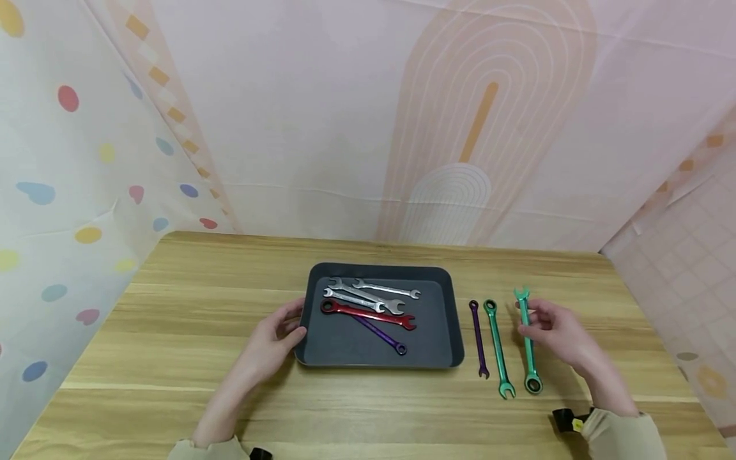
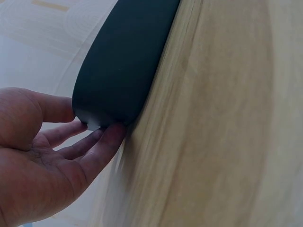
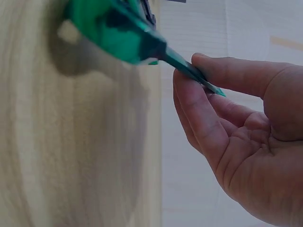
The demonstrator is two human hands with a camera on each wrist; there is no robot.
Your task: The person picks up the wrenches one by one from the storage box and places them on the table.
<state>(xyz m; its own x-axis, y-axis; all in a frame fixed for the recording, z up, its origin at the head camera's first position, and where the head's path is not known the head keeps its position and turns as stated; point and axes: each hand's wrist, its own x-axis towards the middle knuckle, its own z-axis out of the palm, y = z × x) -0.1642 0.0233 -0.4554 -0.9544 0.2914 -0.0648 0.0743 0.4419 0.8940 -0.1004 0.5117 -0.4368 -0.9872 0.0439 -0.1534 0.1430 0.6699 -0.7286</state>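
My right hand [image 1: 554, 332] pinches the shaft of a green wrench [image 1: 528, 354] between thumb and fingers, to the right of a dark grey tray [image 1: 356, 350]. The right wrist view shows that pinch on the green wrench [image 3: 118, 33] by my right hand [image 3: 246, 132], one end of the tool lifted off the table. My left hand [image 1: 276, 335] rests against the tray's near left corner. In the left wrist view the thumb and fairly straight fingers of my left hand [image 2: 42, 156] touch the tray [image 2: 123, 61] on either side of that corner.
In the tray lie silver wrenches [image 1: 374, 291], a red wrench [image 1: 368, 313] and a purple wrench [image 1: 382, 335]. Between tray and right hand lie a small purple wrench [image 1: 478, 338] and a second green wrench [image 1: 497, 348]. Patterned curtains surround the wooden table [image 1: 172, 332].
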